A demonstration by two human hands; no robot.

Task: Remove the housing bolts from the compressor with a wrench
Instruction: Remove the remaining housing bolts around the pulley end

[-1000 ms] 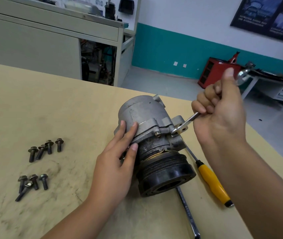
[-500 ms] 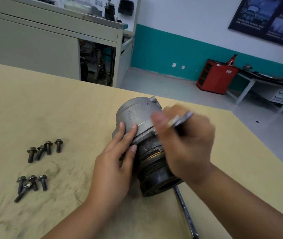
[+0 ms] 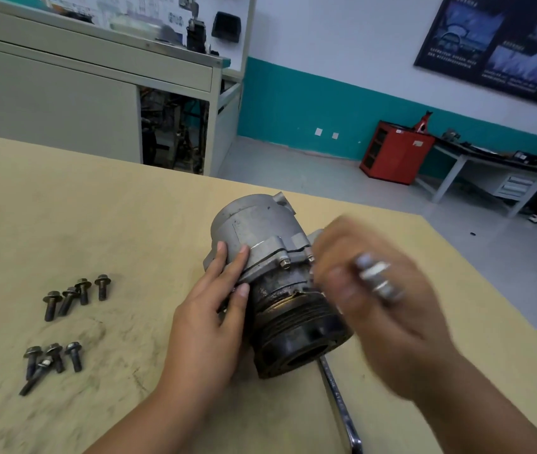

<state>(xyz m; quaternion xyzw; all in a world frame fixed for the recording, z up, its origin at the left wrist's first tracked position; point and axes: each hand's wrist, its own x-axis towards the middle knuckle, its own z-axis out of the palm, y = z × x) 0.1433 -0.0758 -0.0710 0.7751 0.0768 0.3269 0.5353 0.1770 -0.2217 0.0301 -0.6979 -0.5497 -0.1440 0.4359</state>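
The grey metal compressor (image 3: 254,231) lies on its side on the tan table (image 3: 113,217), its black pulley end toward me. My left hand (image 3: 214,316) rests on the housing's left flank, fingers straight against the flange. A housing bolt (image 3: 284,264) sticks out of the flange near my fingertips. My right hand (image 3: 378,309) is motion-blurred at the compressor's right side, fingers curled round a silver wrench (image 3: 377,276) whose shiny end shows above the knuckles. The wrench's working end is hidden.
Several removed bolts lie in two groups on the table's left, one group (image 3: 77,293) farther and one (image 3: 49,358) nearer. A second wrench (image 3: 342,411) lies on the table under the pulley. The table's right edge drops to the floor.
My right hand has swung the wrench from high at the right down across the compressor and back toward its right side. The left hand and compressor have stayed put.
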